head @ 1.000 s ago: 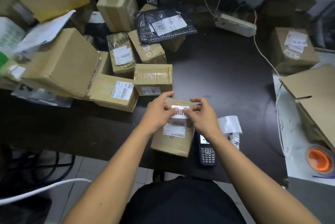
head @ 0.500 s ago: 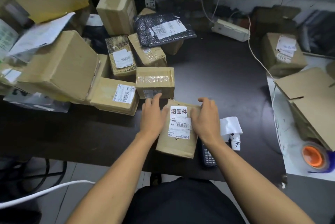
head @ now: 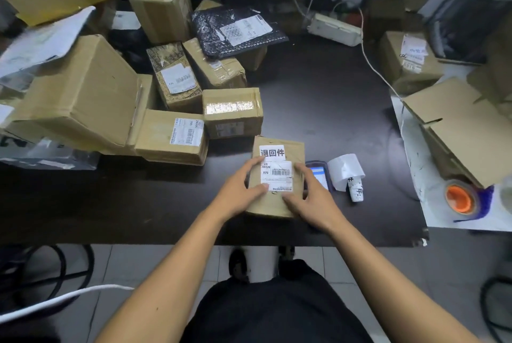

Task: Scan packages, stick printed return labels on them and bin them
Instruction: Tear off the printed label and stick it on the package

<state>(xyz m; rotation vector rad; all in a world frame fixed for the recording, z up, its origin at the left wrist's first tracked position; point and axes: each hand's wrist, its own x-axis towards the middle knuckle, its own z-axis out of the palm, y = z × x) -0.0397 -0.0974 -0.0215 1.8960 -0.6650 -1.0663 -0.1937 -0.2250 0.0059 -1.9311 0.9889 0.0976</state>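
Dark matte desk (head: 318, 98), cardboard boxes (head: 171, 134) heaped at its left.
Left hand (head: 238, 193) and right hand (head: 310, 201) grip the sides of a flat kraft package (head: 277, 204) bearing a white return label (head: 272, 153); beside it, a glossy scanner (head: 318, 173) and curled label roll (head: 346, 170).

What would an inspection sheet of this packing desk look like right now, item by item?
Surface: dark tabletop, bare in the middle.
Job's things: small brown cardboard parcel bearing a white printed return label above a barcode label; black handheld scanner beside it; white roll of labels.
Clutter: pile of brown cardboard boxes and a black bubble mailer on the left; orange-cored tape roll on the right.
Hands: left hand and right hand both hold the parcel at its sides.
Cables: white cord running from a white power strip.
Surroundings: grey tiled floor, shelving behind.
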